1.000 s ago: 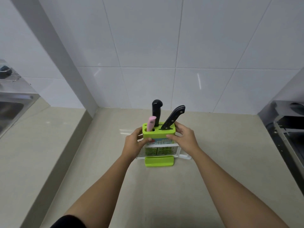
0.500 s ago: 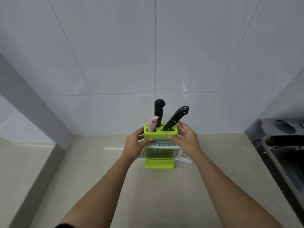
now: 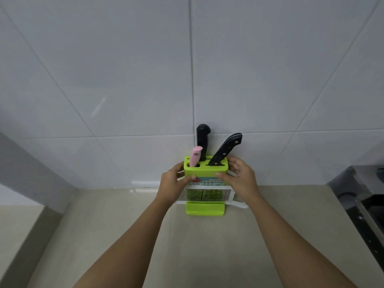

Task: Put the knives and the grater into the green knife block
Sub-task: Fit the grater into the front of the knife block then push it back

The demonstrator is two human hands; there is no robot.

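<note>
The green knife block [image 3: 205, 170] stands upright on the beige counter, close to the tiled wall. Three handles stick out of its top: a pink one [image 3: 195, 155] at the left, a black rounded one [image 3: 202, 140] behind it, and a black riveted one [image 3: 227, 147] leaning right. A white-framed grater [image 3: 204, 194] sits across the block's front, above its green foot [image 3: 205, 208]. My left hand [image 3: 173, 183] grips the block's left side, thumb on the front. My right hand [image 3: 241, 179] grips its right side.
The beige counter [image 3: 124, 235] runs up to the white tiled wall [image 3: 187, 80]. A steel stove edge [image 3: 365, 204] lies at the far right. At the left, the counter steps along a grey wall corner [image 3: 31, 179].
Both hands have pushed the block away from me, toward the wall. My view has swung right and the sink at the left has dropped out of sight.
</note>
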